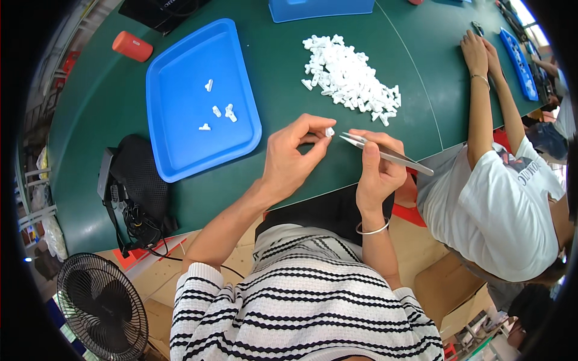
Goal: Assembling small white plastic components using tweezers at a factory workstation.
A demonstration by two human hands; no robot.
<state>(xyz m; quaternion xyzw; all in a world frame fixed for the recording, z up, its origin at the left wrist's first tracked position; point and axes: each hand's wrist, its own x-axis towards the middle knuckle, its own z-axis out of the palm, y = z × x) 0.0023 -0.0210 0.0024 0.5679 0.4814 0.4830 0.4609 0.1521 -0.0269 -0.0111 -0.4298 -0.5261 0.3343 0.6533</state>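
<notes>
Between thumb and forefinger, my left hand point(292, 153) pinches a small white plastic part point(329, 132) above the green table. My right hand point(380, 171) is closed around metal tweezers point(394, 157), whose tips point left toward that part and stand slightly apart, a short gap from it. Beyond both hands lies a heap of similar white plastic parts point(349, 75). To the left is a shallow blue tray point(165, 166) with several white parts point(230, 112) scattered on its bottom.
On the green table point(283, 72) a red cylinder point(132, 46) stands behind the tray, and a black mesh bag point(141, 171) with cables lies left. A blue bin point(319, 10) is at the far edge. A co-worker's arms point(480, 108) rest at right. A black fan point(102, 307) stands lower left.
</notes>
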